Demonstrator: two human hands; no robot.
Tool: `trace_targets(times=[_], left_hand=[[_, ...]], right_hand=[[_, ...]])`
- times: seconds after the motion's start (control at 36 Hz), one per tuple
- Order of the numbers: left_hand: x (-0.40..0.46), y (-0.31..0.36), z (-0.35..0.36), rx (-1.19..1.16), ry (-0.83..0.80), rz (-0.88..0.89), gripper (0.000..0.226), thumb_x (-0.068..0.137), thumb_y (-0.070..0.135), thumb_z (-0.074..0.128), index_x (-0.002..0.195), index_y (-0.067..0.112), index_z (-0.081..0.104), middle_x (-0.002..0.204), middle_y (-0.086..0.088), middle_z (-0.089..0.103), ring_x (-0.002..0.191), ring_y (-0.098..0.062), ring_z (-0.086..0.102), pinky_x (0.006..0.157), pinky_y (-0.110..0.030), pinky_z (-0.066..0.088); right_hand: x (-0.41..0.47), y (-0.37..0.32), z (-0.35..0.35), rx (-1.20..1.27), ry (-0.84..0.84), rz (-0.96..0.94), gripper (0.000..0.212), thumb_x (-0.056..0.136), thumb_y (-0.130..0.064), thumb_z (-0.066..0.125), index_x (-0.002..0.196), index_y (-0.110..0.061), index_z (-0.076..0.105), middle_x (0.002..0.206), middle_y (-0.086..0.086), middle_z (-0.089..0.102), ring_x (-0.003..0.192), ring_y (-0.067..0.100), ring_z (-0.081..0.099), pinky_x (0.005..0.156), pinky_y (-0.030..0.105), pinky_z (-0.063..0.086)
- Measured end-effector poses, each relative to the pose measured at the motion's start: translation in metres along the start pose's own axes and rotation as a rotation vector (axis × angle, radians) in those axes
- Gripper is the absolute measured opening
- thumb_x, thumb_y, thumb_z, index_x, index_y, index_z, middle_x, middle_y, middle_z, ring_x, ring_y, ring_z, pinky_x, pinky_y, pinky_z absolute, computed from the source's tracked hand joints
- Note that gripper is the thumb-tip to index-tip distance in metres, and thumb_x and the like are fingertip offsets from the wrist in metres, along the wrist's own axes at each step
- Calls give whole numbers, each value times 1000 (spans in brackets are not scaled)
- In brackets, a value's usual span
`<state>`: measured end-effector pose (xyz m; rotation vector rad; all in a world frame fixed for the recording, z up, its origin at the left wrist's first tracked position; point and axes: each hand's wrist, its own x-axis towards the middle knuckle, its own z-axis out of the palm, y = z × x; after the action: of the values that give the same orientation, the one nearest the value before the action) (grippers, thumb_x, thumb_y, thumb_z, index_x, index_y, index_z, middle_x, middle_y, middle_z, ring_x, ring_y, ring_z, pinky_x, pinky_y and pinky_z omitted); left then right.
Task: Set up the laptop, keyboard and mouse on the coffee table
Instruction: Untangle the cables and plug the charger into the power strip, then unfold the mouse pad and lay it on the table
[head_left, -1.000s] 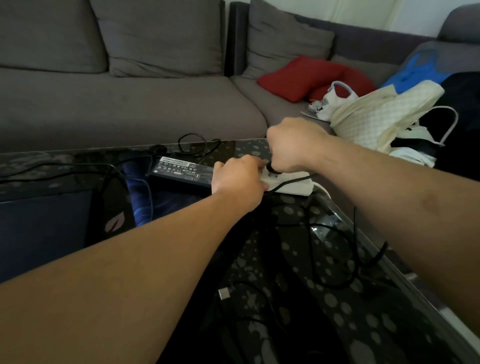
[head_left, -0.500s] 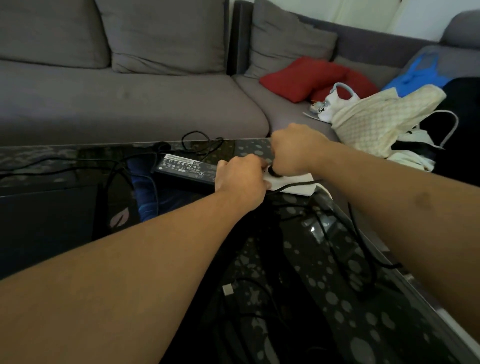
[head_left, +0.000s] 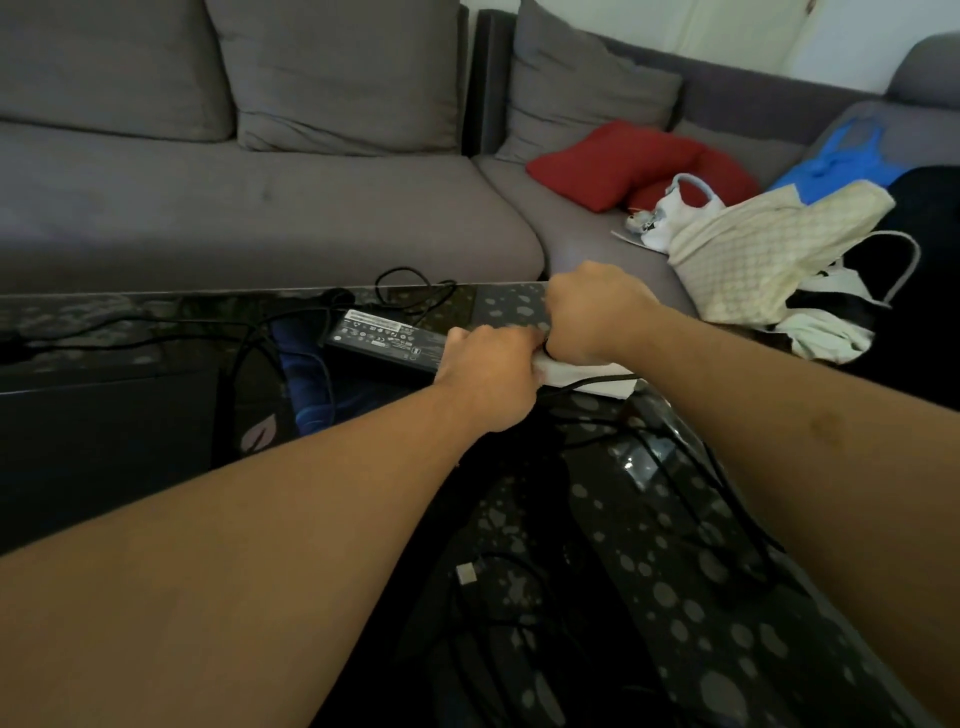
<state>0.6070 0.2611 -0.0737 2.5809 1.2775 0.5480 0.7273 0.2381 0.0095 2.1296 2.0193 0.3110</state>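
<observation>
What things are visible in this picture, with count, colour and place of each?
coffee table: one, glossy black with grey spots, foreground
power adapter: one, black, on table beside left hand
power strip: one, white, under both hands
cables: several, black, across table
USB plug: one, silver, on table, near centre
sofa: one, grey, behind table
cushions: two, red, on sofa
bags: cream and white, on sofa, right
left hand: grips power strip
right hand: curled round a black plug at the strip

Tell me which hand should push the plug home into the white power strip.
Right. The right hand is fisted directly over the white power strip, apparently gripping the plug. The left hand grips the strip's near end, steadying it beside the black power adapter.
</observation>
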Motion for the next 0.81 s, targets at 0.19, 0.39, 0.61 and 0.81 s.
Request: trace_targets(times=[0.19, 0.39, 0.61, 0.81], left_hand=[[-32, -13, -21, -446, -18, -22, 37, 91, 7, 67, 125, 22, 72, 126, 1, 69, 115, -16, 64, 98, -21, 48], [-89, -41, -53, -280, 16, 35, 38, 87, -1, 65, 118, 20, 74, 127, 3, 66, 121, -15, 58, 100, -14, 37], [-136, -71, -92, -111, 14, -48, 40, 76, 2, 55, 108, 19, 73, 117, -1, 65, 115, -25, 60, 100, -43, 52], [-167, -85, -110, -36, 98, -269, 31, 83, 21, 70, 115, 22, 67, 117, -7, 61, 114, -32, 55, 96, -37, 46]], right_hand=[[-3, 4, 9, 114, 31, 125, 32, 87, -26, 66, 71, -17, 41, 82, 8, 51, 80, 31, 53, 68, 35, 42], [-26, -6, 19, -134, 104, 106, 25, 100, -34, 59, 116, -17, 66, 116, 12, 64, 109, 33, 57, 88, 42, 39], [-110, -90, -19, 454, 88, 37, 23, 76, -12, 62, 99, -16, 60, 111, 5, 55, 107, 29, 57, 87, 45, 54], [-159, -159, -20, 488, -51, -55, 43, 83, -62, 64, 102, -25, 72, 104, -1, 71, 103, 27, 69, 81, 34, 54]])
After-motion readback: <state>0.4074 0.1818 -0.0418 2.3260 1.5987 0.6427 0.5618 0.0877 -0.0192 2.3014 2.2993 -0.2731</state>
